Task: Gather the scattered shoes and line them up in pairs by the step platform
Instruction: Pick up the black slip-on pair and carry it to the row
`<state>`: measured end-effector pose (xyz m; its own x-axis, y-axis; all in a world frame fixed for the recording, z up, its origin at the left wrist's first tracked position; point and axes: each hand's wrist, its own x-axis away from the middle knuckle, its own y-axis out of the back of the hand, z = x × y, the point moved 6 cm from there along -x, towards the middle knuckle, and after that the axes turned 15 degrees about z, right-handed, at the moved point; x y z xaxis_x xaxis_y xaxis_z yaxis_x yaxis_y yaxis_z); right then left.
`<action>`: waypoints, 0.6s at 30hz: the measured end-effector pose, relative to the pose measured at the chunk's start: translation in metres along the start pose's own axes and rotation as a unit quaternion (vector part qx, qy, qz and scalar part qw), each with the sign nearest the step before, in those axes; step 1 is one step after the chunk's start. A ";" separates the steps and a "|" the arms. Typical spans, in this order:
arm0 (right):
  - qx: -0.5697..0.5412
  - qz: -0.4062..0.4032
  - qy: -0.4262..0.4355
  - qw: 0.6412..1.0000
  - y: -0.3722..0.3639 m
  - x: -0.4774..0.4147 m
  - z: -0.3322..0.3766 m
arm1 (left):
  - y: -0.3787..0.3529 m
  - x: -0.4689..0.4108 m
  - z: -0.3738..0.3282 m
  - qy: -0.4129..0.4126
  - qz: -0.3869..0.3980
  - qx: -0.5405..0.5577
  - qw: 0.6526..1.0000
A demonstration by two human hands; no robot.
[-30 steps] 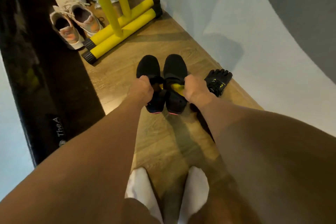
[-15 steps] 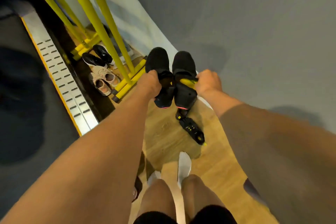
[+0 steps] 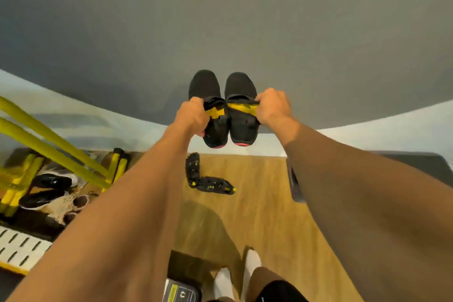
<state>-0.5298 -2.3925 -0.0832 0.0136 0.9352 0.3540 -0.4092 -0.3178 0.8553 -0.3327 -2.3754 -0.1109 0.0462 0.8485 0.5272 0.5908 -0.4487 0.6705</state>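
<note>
Above floor (image 3: pixel 264 203): left grip (image 3: pixel 192 115) holds left shoe (image 3: pixel 204 86), right grip (image 3: pixel 272 105) right shoe (image 3: pixel 240 86)

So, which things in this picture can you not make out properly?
Head view only:
- Beige shoes: blurred, details unreadable.
- Dark object on the floor: mostly hidden by the right forearm.
- Labelled item: cut off by the bottom edge, print too small.
- Openings of the black shoes: covered by the left hand and right hand.

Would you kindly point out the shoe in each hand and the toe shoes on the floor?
Left-hand shoe (image 3: pixel 204 83), head view, toe cap.
Right-hand shoe (image 3: pixel 240 86), head view, toe cap.
Toe shoes (image 3: pixel 215 184), head view, middle of the right one.
</note>
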 end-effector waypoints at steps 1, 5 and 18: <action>-0.005 -0.014 -0.018 1.000 0.013 0.013 -0.022 | -0.010 0.004 -0.024 -0.022 0.008 -0.020 1.000; -0.023 -0.058 -0.093 0.994 0.055 0.074 -0.120 | -0.064 0.023 -0.123 -0.120 0.031 -0.097 0.988; -0.157 -0.211 -0.385 0.885 0.067 0.437 -0.446 | -0.394 0.245 -0.364 -0.381 0.162 -0.258 0.873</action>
<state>-0.9578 -1.9354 -0.0400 0.7934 0.5381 0.2845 -0.4514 0.2066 0.8681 -0.8472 -2.0927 -0.0564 0.7828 0.5048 0.3639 0.0149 -0.5997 0.8001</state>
